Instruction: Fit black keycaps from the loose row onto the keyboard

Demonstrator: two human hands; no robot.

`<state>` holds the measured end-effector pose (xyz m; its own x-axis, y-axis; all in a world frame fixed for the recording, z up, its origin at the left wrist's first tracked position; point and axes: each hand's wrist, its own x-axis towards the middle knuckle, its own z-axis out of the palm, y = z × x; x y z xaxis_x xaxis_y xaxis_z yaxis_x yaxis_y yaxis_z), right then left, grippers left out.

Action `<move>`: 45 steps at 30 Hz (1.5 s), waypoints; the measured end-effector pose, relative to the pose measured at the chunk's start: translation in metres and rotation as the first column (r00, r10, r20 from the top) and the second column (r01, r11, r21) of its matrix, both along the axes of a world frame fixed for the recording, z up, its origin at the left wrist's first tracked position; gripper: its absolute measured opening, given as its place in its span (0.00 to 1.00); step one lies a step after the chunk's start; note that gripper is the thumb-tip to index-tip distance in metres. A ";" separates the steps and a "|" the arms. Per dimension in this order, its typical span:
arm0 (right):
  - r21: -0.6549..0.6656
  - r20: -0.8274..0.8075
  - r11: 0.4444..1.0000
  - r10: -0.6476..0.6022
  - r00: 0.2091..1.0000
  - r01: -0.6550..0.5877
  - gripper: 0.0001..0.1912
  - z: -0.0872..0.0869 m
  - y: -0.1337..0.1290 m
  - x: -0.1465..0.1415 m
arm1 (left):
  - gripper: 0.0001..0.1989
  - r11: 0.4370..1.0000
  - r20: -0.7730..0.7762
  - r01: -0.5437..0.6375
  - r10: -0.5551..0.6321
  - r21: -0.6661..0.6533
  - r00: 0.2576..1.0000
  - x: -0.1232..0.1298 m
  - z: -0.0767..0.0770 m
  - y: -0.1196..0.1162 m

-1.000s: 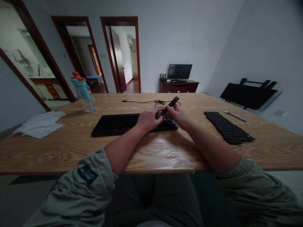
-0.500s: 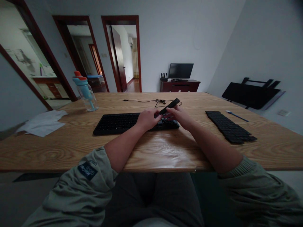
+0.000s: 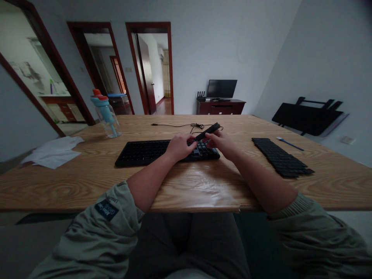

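A black keyboard (image 3: 145, 152) lies on the wooden table, its right part beneath my hands. Above that part, a slim black bar-shaped object (image 3: 209, 130) is held tilted, its far end raised to the right. My left hand (image 3: 180, 146) pinches its lower end near the keys. The fingers of my right hand (image 3: 218, 142) are closed round its middle from the right side. Greyish patches show among the keys under the fingers. To the right, a slanted block of loose black keycaps (image 3: 280, 157) lies on the tabletop beside a blue brush (image 3: 290, 143).
A clear bottle (image 3: 106, 116) with a blue and red lid stands at the left back of the table (image 3: 203, 190). White papers (image 3: 54, 151) lie on the left. Behind the keyboard runs a bundled black cable (image 3: 197, 126).
My fingers have shifted slightly at the black object, and more of the greyish patches on the keyboard show beneath them. The view has tilted up slightly.
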<state>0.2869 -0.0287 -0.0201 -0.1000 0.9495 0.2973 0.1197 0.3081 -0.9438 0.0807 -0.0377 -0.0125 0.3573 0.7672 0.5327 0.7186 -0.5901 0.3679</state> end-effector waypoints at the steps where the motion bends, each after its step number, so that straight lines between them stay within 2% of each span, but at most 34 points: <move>1: -0.006 -0.020 1.000 -0.004 1.000 0.003 0.14 0.001 -0.001 -0.001 | 0.12 1.000 0.002 0.006 -0.006 0.014 1.000 0.000 0.000 0.000; 7: -0.102 -0.107 0.993 -0.063 0.992 0.052 0.08 0.008 -0.005 -0.005 | 0.09 0.992 0.013 0.006 -0.008 0.125 1.000 0.000 -0.001 0.001; 11: -0.121 -0.120 0.992 -0.062 0.991 0.047 0.06 0.009 -0.007 -0.007 | 0.09 0.985 0.000 -0.001 0.001 0.170 1.000 0.000 0.000 0.001; 21: -0.115 -0.097 0.992 -0.054 0.994 0.043 0.05 0.009 -0.008 -0.008 | 0.10 0.990 -0.071 -0.058 0.068 0.127 0.995 0.000 0.002 0.000; 28: -0.113 -0.099 0.993 -0.047 0.994 0.035 0.07 0.004 -0.003 -0.006 | 0.09 0.992 -0.098 -0.067 0.077 0.102 0.992 0.000 0.002 0.000; 45: -0.114 -0.101 0.993 -0.021 0.995 0.009 0.08 0.005 -0.007 -0.008 | 0.10 0.993 -0.103 -0.071 0.080 0.094 0.991 0.001 0.001 0.001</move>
